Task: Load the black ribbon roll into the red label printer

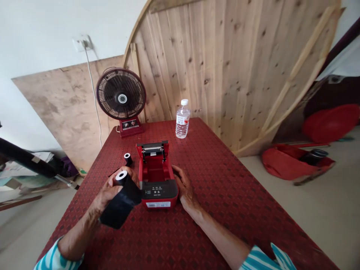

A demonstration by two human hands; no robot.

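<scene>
My left hand (108, 191) is closed around a black paper roll (120, 198) with a white core, and a loose dark sheet hangs down from it. The roll is just left of a red and black receipt printer (159, 191), whose lid (153, 150) is raised at the back. Nothing shows inside the printer's red bay. Against the printer's right side lies my right hand (184, 185), fingers extended along the casing and partly hidden. A smaller black roll (128, 159) stands upright on the table behind my left hand.
A patterned red table (225, 210) carries everything. At its far end stand a maroon fan (121, 98) and a clear plastic bottle (182, 122). Wooden boards (210, 67) lean behind. To the right, a red bag (284, 163) lies on the floor; a black pole (28, 157) is at left.
</scene>
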